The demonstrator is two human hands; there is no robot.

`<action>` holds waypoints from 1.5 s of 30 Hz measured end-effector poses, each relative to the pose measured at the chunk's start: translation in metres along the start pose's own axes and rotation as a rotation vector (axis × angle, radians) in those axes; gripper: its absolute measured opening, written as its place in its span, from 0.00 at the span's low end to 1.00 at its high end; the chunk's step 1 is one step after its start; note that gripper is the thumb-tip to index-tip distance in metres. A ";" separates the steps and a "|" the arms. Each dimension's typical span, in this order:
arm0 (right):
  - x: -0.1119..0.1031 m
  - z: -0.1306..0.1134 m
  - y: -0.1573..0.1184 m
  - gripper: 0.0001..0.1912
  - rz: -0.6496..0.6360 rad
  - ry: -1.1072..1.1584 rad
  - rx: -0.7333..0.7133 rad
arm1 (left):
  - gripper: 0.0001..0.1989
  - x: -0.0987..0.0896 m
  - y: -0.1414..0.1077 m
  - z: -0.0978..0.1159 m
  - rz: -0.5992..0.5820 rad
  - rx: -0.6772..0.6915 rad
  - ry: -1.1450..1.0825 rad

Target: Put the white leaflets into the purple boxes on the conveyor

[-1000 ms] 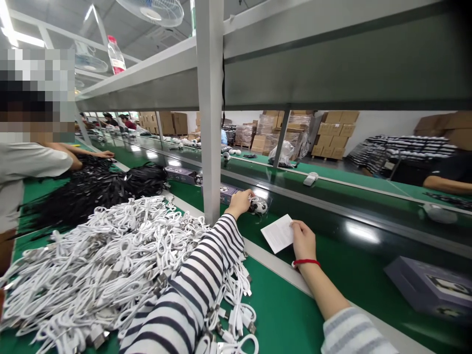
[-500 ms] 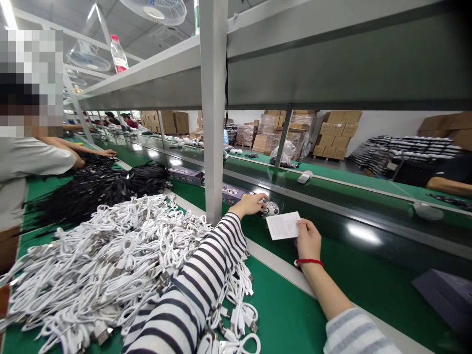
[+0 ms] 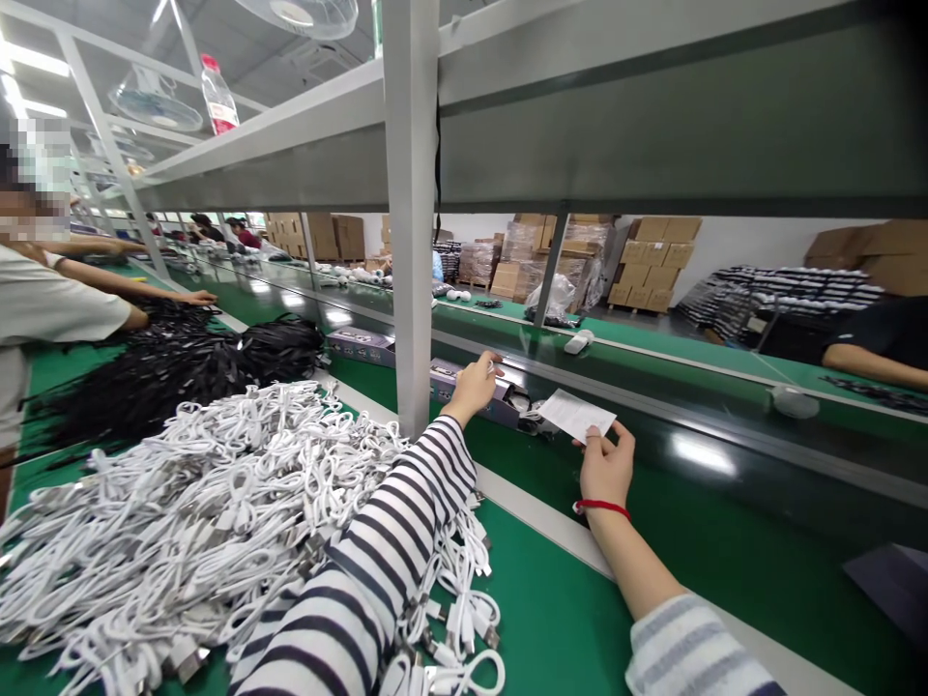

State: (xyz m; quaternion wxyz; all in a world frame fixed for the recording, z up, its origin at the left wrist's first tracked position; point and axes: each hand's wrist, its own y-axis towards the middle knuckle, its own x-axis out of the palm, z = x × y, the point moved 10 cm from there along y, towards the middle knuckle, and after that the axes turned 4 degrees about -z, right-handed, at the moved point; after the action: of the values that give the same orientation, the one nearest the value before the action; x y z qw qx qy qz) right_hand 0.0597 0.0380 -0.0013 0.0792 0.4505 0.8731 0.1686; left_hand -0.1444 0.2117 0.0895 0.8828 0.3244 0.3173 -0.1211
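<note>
My left hand (image 3: 475, 387) is closed over the near side of a purple printed box (image 3: 502, 411) on the green belt, its fingertips at the top edge. The box's right end is open, and a white cable and clear plastic (image 3: 535, 418) show there. In my right hand (image 3: 607, 462) a white printed paper (image 3: 576, 416) is pinched by its lower right edge, just right of the box's open end. A large heap of white cables (image 3: 217, 512) lies left of and below my left sleeve.
A metal post (image 3: 411, 222) rises beside my left hand, under a long shelf (image 3: 652, 126). Black straps (image 3: 188, 372) lie beyond the cables, where a co-worker's arm (image 3: 137, 282) reaches. Another purple box (image 3: 361, 346) stands left of the post; a dark box (image 3: 888, 585) is at right.
My left hand has drawn back leftward along the box from its open end, so more of that end shows. The paper has tilted flatter and moved slightly right and up, towards the box opening's level.
</note>
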 end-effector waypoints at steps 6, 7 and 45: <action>-0.004 -0.004 0.003 0.30 0.020 -0.052 -0.025 | 0.16 0.004 0.000 -0.004 -0.013 0.001 0.021; -0.006 -0.005 0.004 0.30 0.033 -0.059 -0.033 | 0.16 0.004 0.000 -0.005 -0.014 -0.001 0.021; -0.014 -0.040 0.013 0.21 0.066 -1.011 -0.377 | 0.19 0.004 0.002 -0.051 0.014 -0.244 -0.024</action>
State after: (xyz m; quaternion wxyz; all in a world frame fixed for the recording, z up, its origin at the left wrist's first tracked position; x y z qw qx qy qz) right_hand 0.0659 0.0244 0.0402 0.5635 0.4806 0.6663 0.0871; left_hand -0.1652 0.2459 0.0582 0.9203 0.2153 0.3169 -0.0790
